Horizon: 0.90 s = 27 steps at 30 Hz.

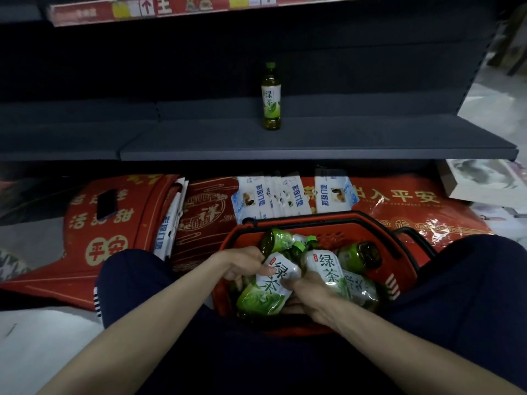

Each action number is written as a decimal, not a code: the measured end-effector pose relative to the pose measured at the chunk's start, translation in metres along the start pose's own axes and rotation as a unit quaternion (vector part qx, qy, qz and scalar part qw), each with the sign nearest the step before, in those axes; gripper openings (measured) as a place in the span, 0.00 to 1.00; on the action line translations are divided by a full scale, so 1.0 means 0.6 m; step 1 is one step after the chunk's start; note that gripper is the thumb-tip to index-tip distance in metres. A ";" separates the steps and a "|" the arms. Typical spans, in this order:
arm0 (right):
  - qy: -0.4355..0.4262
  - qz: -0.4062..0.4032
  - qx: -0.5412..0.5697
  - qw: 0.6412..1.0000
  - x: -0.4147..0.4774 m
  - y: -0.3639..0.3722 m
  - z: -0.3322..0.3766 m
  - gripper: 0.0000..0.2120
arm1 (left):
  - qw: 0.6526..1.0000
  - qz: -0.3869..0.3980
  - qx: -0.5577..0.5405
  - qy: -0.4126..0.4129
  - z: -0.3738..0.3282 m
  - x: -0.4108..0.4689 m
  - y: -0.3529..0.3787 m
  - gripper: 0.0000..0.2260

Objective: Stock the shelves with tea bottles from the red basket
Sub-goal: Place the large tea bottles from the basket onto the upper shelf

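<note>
A red basket (405, 260) with black handles sits on the floor between my knees. Several green tea bottles lie inside it. Both hands hold one tea bottle (268, 289) with a white and green label: my left hand (242, 266) grips its upper part, my right hand (310, 295) grips its lower side. Another tea bottle (325, 266) lies just to the right of it. One tea bottle (271, 98) with a green cap stands upright on the dark shelf (342, 143) in front of me.
Red doormats (399, 201) and packets in white and blue wrappers (285, 198) lie under the shelf. A dark phone (107, 204) rests on a red mat at the left. An upper shelf edge with red price strips (142, 8) runs overhead. My knees flank the basket.
</note>
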State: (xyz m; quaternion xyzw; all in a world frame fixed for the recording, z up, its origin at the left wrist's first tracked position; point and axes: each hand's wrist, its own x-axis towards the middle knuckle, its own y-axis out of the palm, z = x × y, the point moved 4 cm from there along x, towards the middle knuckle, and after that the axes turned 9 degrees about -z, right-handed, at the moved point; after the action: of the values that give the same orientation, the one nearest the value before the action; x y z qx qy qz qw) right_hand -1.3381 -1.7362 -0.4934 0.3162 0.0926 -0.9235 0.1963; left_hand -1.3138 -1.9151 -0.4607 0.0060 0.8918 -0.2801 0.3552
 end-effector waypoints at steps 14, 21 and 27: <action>-0.380 -0.060 -0.110 0.916 -0.109 -0.051 0.240 0.14 | 0.913 -0.222 -0.186 0.286 -0.165 -0.150 -0.117 0.08; -0.485 0.003 -0.009 0.875 -0.192 -0.071 0.374 0.38 | 0.838 -0.287 -0.251 0.390 -0.264 -0.256 -0.162 0.09; -0.502 0.038 0.026 0.864 -0.233 -0.081 0.429 0.41 | 0.816 -0.293 -0.253 0.430 -0.303 -0.308 -0.179 0.10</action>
State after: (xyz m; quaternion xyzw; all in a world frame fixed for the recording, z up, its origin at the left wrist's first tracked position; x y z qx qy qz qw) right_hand -1.3985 -1.7257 -0.2027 -0.1816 -0.0542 -0.9513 0.2430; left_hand -1.3128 -1.8791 -0.1824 -0.2263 0.9526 -0.1043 -0.1744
